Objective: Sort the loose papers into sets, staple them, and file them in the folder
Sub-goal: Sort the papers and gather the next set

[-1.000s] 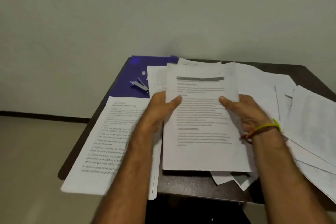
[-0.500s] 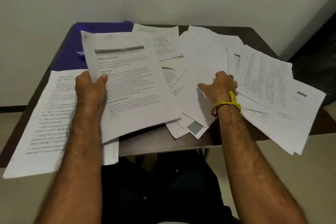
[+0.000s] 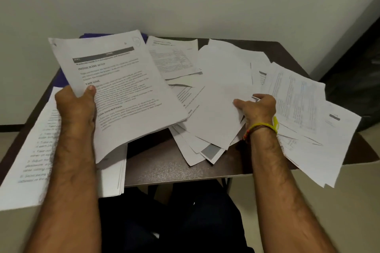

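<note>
My left hand (image 3: 75, 107) grips a set of printed sheets (image 3: 123, 88) by its left edge, thumb on top, and holds it lifted and tilted above the table. My right hand (image 3: 257, 107) rests on the spread of loose papers (image 3: 218, 96) at the centre right, thumb and fingers pinching the edge of a blank-backed sheet. A second stack of printed pages (image 3: 30, 160) lies at the left, overhanging the front edge. A sliver of the blue folder (image 3: 61, 77) shows behind the lifted set. The stapler is hidden.
More loose sheets (image 3: 304, 113) fan out to the right and hang over the edge of the dark table (image 3: 174, 164). A wall stands close behind the table. A dark object (image 3: 353, 92) sits at the far right. My legs are under the front edge.
My right hand has let go of the set and moved right onto the loose papers. The left hand now holds the set alone, lifted toward the left. The view has tilted down.
</note>
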